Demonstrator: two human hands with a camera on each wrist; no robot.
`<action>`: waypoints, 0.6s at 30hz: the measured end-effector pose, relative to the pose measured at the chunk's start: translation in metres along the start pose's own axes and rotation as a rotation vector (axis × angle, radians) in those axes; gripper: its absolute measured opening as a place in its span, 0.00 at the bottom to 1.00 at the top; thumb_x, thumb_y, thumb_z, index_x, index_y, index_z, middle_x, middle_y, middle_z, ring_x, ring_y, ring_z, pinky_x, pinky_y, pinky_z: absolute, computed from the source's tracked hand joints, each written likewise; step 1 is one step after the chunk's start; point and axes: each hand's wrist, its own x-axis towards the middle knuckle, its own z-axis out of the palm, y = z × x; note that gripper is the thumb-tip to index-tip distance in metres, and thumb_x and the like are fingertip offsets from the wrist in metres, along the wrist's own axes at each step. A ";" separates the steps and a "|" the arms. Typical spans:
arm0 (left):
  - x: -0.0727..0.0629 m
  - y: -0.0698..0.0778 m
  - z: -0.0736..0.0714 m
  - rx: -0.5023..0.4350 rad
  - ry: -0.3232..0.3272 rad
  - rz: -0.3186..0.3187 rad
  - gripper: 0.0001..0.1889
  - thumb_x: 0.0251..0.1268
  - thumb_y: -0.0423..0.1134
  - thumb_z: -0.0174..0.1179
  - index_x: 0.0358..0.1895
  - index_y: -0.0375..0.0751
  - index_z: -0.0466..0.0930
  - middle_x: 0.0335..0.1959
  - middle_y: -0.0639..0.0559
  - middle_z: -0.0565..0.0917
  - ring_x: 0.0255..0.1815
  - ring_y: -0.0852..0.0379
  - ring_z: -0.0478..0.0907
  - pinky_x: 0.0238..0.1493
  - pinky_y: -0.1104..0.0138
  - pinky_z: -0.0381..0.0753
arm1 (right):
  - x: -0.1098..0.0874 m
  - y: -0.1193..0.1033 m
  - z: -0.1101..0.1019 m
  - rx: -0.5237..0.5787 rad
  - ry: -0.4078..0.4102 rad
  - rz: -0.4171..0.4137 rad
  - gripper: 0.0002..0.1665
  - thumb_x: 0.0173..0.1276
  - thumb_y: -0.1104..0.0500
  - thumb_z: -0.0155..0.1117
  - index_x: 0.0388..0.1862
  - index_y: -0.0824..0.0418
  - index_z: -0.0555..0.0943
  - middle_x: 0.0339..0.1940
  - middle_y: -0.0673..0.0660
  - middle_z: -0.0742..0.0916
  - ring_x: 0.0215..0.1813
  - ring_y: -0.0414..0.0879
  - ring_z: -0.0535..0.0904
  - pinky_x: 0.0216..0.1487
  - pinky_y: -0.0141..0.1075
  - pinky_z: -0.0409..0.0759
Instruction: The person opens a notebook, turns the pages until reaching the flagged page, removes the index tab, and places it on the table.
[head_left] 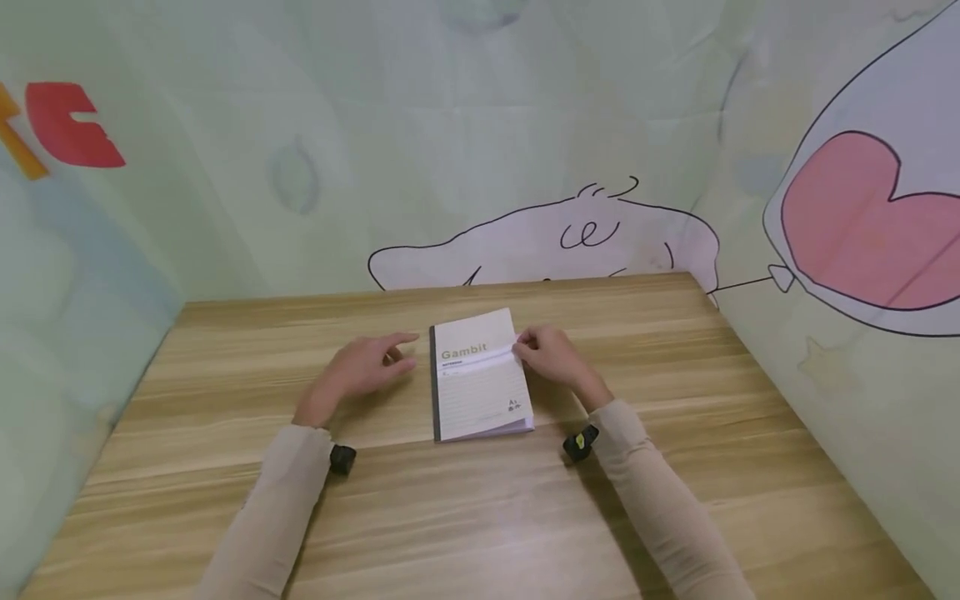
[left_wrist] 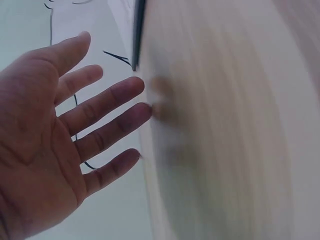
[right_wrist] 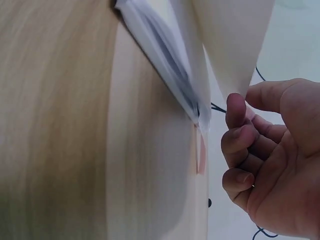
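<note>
A notebook (head_left: 480,392) marked "Gambit" lies on the wooden table, its dark spine on the left. Thumb and index finger of my right hand (head_left: 551,357) pinch the right edge of its light cover. From the right wrist view, the cover (right_wrist: 235,40) stands lifted off the pages (right_wrist: 160,55), with the right hand (right_wrist: 280,160) at its edge and the other fingers curled. My left hand (head_left: 367,365) is a little left of the spine, apart from it. Its fingers are loosely extended in the left wrist view, and the left hand (left_wrist: 50,135) holds nothing.
The wooden table (head_left: 300,517) meets a cartoon-printed backdrop (head_left: 300,150) at its back and sides. Black wrist cameras sit on both wrists, the left camera (head_left: 342,459) and the right camera (head_left: 581,442).
</note>
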 end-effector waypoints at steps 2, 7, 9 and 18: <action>0.003 0.007 0.000 -0.023 -0.004 0.008 0.27 0.75 0.51 0.55 0.72 0.44 0.70 0.51 0.41 0.85 0.51 0.44 0.82 0.53 0.48 0.77 | 0.000 -0.002 0.000 0.004 0.018 -0.017 0.11 0.74 0.58 0.60 0.42 0.66 0.82 0.32 0.56 0.85 0.31 0.44 0.78 0.31 0.33 0.76; 0.011 0.022 0.001 -0.047 -0.005 0.026 0.25 0.75 0.51 0.55 0.68 0.42 0.75 0.50 0.42 0.85 0.48 0.48 0.81 0.49 0.52 0.79 | 0.001 -0.010 -0.001 0.044 0.060 -0.041 0.11 0.74 0.57 0.60 0.41 0.65 0.82 0.32 0.56 0.85 0.33 0.46 0.78 0.33 0.34 0.77; 0.014 0.025 0.003 -0.057 0.002 0.034 0.23 0.75 0.50 0.56 0.66 0.42 0.77 0.49 0.43 0.85 0.47 0.49 0.81 0.49 0.53 0.79 | 0.002 -0.013 -0.001 0.066 0.073 -0.037 0.11 0.74 0.56 0.60 0.42 0.64 0.83 0.34 0.56 0.85 0.35 0.46 0.79 0.35 0.35 0.78; 0.023 0.037 0.010 -0.141 0.047 0.067 0.19 0.72 0.46 0.60 0.59 0.41 0.81 0.49 0.47 0.85 0.47 0.51 0.81 0.49 0.55 0.79 | -0.001 -0.027 0.000 0.206 0.093 -0.046 0.13 0.76 0.55 0.58 0.45 0.65 0.81 0.33 0.58 0.84 0.34 0.51 0.81 0.33 0.36 0.80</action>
